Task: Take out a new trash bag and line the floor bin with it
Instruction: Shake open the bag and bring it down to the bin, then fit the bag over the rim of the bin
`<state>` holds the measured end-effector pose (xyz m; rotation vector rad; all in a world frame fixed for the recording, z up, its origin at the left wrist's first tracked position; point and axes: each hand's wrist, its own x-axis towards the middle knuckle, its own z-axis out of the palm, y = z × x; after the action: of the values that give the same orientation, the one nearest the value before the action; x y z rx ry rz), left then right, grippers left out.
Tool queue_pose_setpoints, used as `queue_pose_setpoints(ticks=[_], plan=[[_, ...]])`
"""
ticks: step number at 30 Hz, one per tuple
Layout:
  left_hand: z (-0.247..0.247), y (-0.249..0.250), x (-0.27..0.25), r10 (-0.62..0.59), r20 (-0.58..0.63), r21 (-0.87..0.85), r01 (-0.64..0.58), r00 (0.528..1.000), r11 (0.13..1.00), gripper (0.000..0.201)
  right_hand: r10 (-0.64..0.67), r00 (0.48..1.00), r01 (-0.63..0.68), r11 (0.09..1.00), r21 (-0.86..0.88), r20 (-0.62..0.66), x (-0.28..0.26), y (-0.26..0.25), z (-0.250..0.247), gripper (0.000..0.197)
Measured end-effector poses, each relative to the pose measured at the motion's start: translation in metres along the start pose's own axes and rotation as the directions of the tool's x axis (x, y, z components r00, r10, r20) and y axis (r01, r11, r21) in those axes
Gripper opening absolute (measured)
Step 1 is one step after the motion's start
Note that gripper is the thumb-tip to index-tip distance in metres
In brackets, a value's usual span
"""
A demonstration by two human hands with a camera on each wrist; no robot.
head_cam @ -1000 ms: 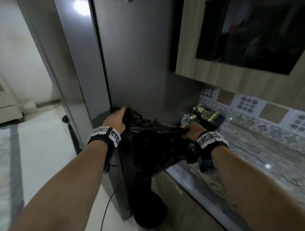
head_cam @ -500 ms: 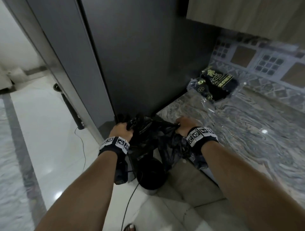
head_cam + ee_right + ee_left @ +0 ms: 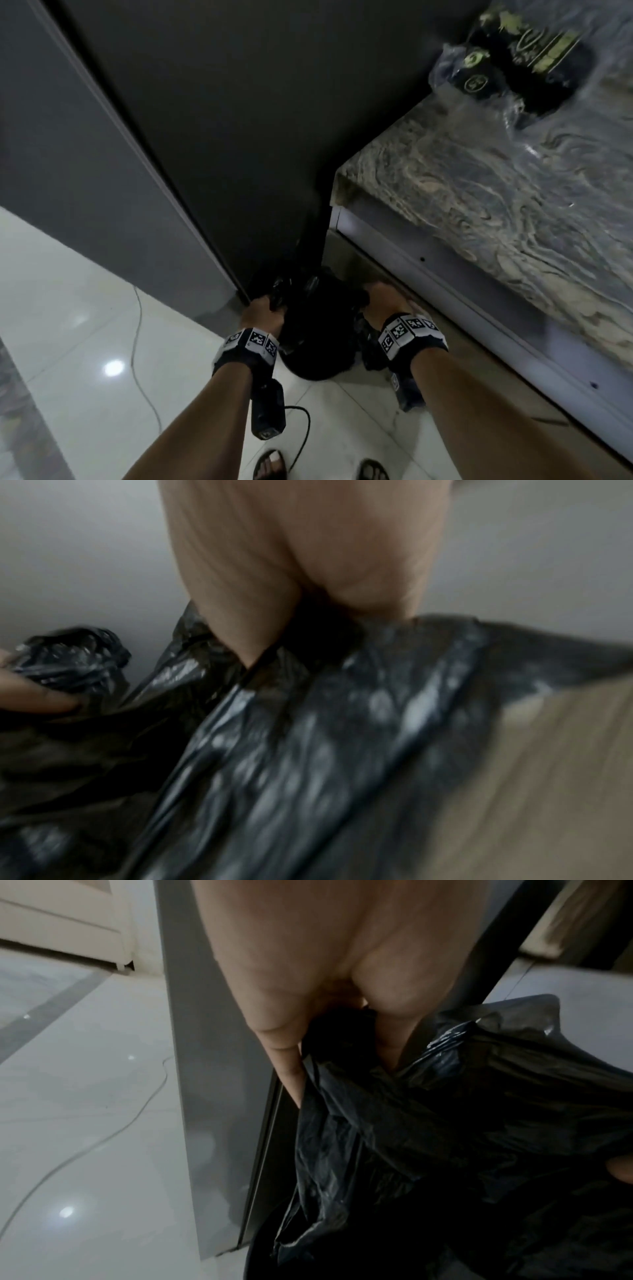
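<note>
A black trash bag [image 3: 318,308] hangs open between my two hands, low over a round black floor bin [image 3: 317,359] that stands on the floor between the fridge and the counter. My left hand [image 3: 263,310] grips the bag's left edge, and in the left wrist view the plastic [image 3: 445,1110] bunches under its fingers [image 3: 291,1074]. On the bag's right edge my right hand [image 3: 383,298] holds a fold, and the right wrist view shows the blurred bag [image 3: 308,750] under the palm. The bag hides the bin's rim.
A dark grey fridge [image 3: 188,120] stands to the left of the bin. The marbled stone counter [image 3: 496,212] overhangs on the right, with a packet of bags [image 3: 513,51] at its back. A thin cable [image 3: 144,359] runs over the white floor tiles. My sandalled feet [image 3: 270,464] stand just behind.
Both hands have gone down from counter height to floor level with the bag held between them, so it now hangs over the bin. My head has tilted downward.
</note>
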<state>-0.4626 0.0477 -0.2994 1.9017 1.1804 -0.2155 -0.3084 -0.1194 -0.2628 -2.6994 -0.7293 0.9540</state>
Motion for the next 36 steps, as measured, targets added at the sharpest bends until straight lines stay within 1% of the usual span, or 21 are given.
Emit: queue_pose_setpoints(ticks=[2,5,7,9,11,13,14,16,18,19,20,21,23,27,29,31,32,33,34,35,36], plan=[[0.023,-0.017,0.021,-0.028,-0.012,-0.034,0.028,1.0,0.999,0.042,0.025,1.0,-0.025,0.998,0.054,-0.01,0.024,0.013,0.029,0.034],[0.058,-0.047,0.054,-0.022,-0.06,-0.068,0.018,0.998,0.997,0.046,0.017,0.999,-0.016,1.0,0.01,-0.043,0.062,0.033,0.069,0.027],[0.079,-0.068,0.074,-0.016,-0.111,-0.019,0.014,0.994,1.0,0.049,0.018,0.997,-0.02,0.999,-0.038,-0.073,0.089,0.046,0.1,0.029],[0.099,-0.087,0.091,0.003,-0.135,0.034,0.001,0.991,0.999,0.049,0.005,0.996,-0.012,0.997,-0.08,-0.094,0.114,0.059,0.132,0.031],[0.121,-0.108,0.109,0.048,-0.129,0.098,-0.036,0.991,0.995,0.048,0.008,0.996,-0.018,0.994,-0.108,-0.084,0.135,0.072,0.162,0.028],[0.14,-0.127,0.127,0.078,-0.091,0.193,-0.059,0.993,0.98,0.045,-0.008,0.997,0.001,0.997,-0.083,-0.082,0.152,0.089,0.19,0.028],[0.149,-0.135,0.137,0.073,-0.073,0.224,-0.055,0.995,0.973,0.042,-0.012,0.997,0.009,0.999,-0.042,-0.07,0.16,0.098,0.203,0.031],[0.165,-0.151,0.153,0.035,-0.051,0.221,-0.023,0.998,0.975,0.036,-0.035,0.999,0.035,0.999,0.042,-0.009,0.169,0.114,0.229,0.047],[0.177,-0.163,0.163,-0.014,-0.025,0.178,0.018,1.0,0.984,0.042,-0.058,0.997,0.054,0.995,0.086,0.043,0.172,0.125,0.249,0.069],[0.181,-0.168,0.166,-0.031,-0.009,0.144,0.032,0.999,0.989,0.045,-0.062,0.997,0.056,0.991,0.124,0.046,0.172,0.128,0.258,0.078],[0.184,-0.17,0.166,-0.04,-0.001,0.111,0.04,0.999,0.993,0.047,-0.05,0.998,0.042,0.98,0.195,0.036,0.17,0.13,0.263,0.082],[0.186,-0.173,0.166,-0.046,0.002,0.088,0.046,0.999,0.995,0.047,-0.03,0.999,0.023,0.957,0.29,0.019,0.167,0.131,0.267,0.077],[0.185,-0.177,0.164,-0.087,-0.005,0.064,0.087,0.996,0.994,0.046,0.016,1.0,-0.018,0.915,0.404,0.008,0.16,0.134,0.276,0.055],[0.175,-0.196,0.155,-0.228,0.036,0.057,0.226,0.973,0.972,0.048,0.093,0.991,-0.128,0.881,0.456,0.099,0.135,0.149,0.285,0.031],[0.168,-0.205,0.151,-0.249,0.027,0.102,0.246,0.968,0.964,0.041,0.091,0.992,-0.118,0.913,0.39,0.088,0.126,0.159,0.283,0.022],[0.162,-0.208,0.147,-0.265,-0.028,0.161,0.266,0.964,0.95,0.037,0.074,0.996,-0.082,0.954,0.287,0.04,0.122,0.165,0.279,0.022],[0.16,-0.207,0.144,-0.267,-0.064,0.193,0.274,0.962,0.942,0.037,0.053,0.999,-0.051,0.959,0.28,0.0,0.121,0.167,0.276,0.019],[0.159,-0.206,0.141,-0.247,-0.121,0.231,0.269,0.961,0.935,0.037,0.03,0.999,-0.018,0.953,0.302,-0.035,0.12,0.167,0.274,0.015],[0.159,-0.204,0.136,-0.193,-0.184,0.283,0.24,0.964,0.929,0.041,0.019,0.998,0.005,0.937,0.349,-0.063,0.119,0.167,0.271,0.012],[0.161,-0.199,0.129,-0.083,-0.226,0.363,0.163,0.971,0.917,0.048,0.027,0.996,0.007,0.913,0.408,-0.079,0.118,0.165,0.27,0.012],[0.166,-0.194,0.121,0.076,-0.204,0.469,0.029,0.976,0.883,0.056,0.038,0.995,0.009,0.887,0.462,-0.092,0.118,0.164,0.27,0.013]])
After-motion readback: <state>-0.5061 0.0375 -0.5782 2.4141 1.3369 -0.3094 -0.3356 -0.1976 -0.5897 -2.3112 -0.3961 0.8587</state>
